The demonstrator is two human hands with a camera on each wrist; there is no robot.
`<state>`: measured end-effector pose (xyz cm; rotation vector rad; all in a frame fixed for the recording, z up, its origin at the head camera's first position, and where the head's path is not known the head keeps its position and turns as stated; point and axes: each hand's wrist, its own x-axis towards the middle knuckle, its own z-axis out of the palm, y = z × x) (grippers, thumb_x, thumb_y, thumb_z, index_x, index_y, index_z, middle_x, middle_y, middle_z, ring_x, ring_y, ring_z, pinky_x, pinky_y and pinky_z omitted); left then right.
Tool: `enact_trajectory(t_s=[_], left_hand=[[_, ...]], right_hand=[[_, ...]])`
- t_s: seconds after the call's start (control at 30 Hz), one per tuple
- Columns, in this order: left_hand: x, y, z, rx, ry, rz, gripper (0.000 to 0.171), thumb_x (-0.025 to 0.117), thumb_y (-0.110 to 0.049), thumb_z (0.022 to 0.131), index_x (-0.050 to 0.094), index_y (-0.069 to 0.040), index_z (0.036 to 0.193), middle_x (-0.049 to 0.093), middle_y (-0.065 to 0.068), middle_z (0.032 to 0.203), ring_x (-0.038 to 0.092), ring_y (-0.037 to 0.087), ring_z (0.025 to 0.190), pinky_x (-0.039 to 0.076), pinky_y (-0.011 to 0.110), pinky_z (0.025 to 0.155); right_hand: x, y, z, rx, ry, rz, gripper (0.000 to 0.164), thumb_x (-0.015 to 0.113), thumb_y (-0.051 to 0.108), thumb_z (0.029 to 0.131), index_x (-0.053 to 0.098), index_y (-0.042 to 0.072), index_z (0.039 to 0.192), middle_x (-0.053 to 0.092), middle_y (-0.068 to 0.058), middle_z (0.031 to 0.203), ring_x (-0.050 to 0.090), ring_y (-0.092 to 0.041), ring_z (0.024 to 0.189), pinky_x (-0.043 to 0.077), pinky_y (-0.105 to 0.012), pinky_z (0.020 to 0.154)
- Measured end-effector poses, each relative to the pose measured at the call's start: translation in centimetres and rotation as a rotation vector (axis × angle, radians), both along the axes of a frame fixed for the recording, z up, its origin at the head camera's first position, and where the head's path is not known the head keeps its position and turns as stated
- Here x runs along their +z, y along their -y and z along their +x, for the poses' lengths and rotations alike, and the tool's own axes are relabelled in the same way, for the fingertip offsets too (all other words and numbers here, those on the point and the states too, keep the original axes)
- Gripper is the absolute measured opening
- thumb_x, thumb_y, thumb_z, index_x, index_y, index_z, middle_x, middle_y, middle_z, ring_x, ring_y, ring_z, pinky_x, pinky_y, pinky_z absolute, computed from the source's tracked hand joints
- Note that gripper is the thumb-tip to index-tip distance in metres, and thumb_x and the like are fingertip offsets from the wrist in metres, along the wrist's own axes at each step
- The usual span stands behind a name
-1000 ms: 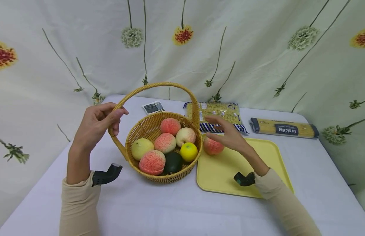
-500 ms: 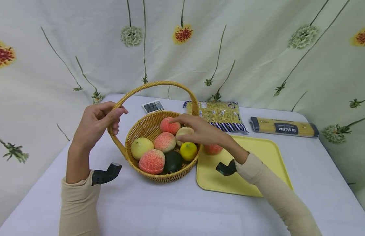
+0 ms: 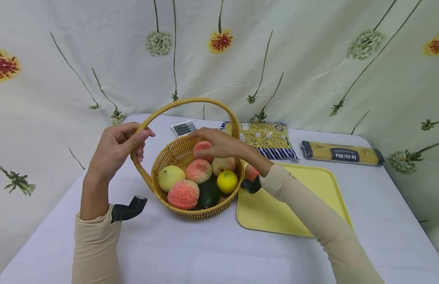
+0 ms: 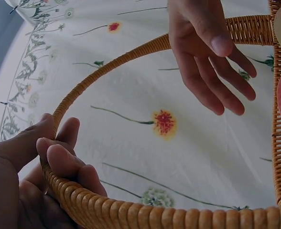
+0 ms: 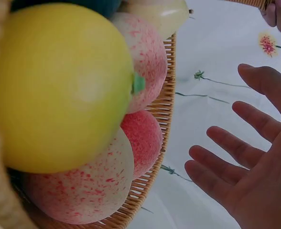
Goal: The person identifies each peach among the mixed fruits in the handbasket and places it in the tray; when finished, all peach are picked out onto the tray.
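A wicker basket [image 3: 205, 215] full of fruit stands at the middle of the table. My left hand [image 3: 114, 146] grips the left side of its arched handle [image 3: 191, 101]. Over the basket's back part hovers my right hand [image 3: 223, 144], fingers spread and holding nothing, as the right wrist view shows. It partly hides a red peach [image 3: 201, 146] and a pale peach [image 3: 223, 165]. Two more peaches, a yellow round fruit [image 3: 227, 182], a dark green fruit [image 3: 208, 196] and a pale yellow fruit [image 3: 171, 178] lie around them. Another peach [image 3: 251, 172] sits outside, partly covered by the right forearm.
Right of the basket lies a yellow tray [image 3: 294, 213]. Behind it are a bag of pasta [image 3: 269, 136] and a spaghetti pack [image 3: 341, 154]. A small printed packet [image 3: 183, 128] lies behind the basket, and a flowered cloth [image 3: 304, 59] hangs at the back.
My right hand has moved left, from beside the peach at the tray to over the back of the basket. The left hand keeps its grip on the handle.
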<state>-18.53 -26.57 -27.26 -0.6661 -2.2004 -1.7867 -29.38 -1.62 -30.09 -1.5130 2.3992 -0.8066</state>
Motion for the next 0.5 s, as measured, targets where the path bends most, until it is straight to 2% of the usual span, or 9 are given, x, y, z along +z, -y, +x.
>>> enact_trajectory(t_s=[0.13,0.4,0.5], left_hand=[[0.0,0.0,0.0,0.004,0.001,-0.006,0.01,0.053,0.001,0.086,0.06,0.006,0.09,0.046,0.006,0.054,0.045,0.016,0.046,0.041,0.025,0.041],[-0.1,0.1,-0.1,-0.004,-0.004,-0.012,0.01,0.052,0.001,0.086,0.059,0.006,0.09,0.046,0.006,0.054,0.045,0.017,0.046,0.041,0.026,0.041],[-0.1,0.1,-0.2,-0.005,-0.007,-0.013,0.01,0.052,0.002,0.086,0.059,0.006,0.09,0.046,0.007,0.054,0.045,0.017,0.046,0.041,0.026,0.04]], right_hand=[[-0.1,0.6,-0.8,-0.008,0.026,0.034,0.049,0.056,0.032,0.085,0.043,0.014,0.129,0.044,-0.003,0.13,0.04,-0.014,0.119,0.033,-0.028,0.097],[-0.7,1.5,-2.1,-0.039,0.121,0.052,0.051,0.059,0.03,0.084,0.041,0.014,0.129,0.044,-0.008,0.129,0.04,-0.023,0.119,0.035,-0.036,0.095],[-0.9,1.6,-2.6,-0.055,0.141,0.059,0.052,0.059,0.031,0.083,0.041,0.015,0.13,0.043,-0.01,0.13,0.041,-0.025,0.119,0.037,-0.036,0.093]])
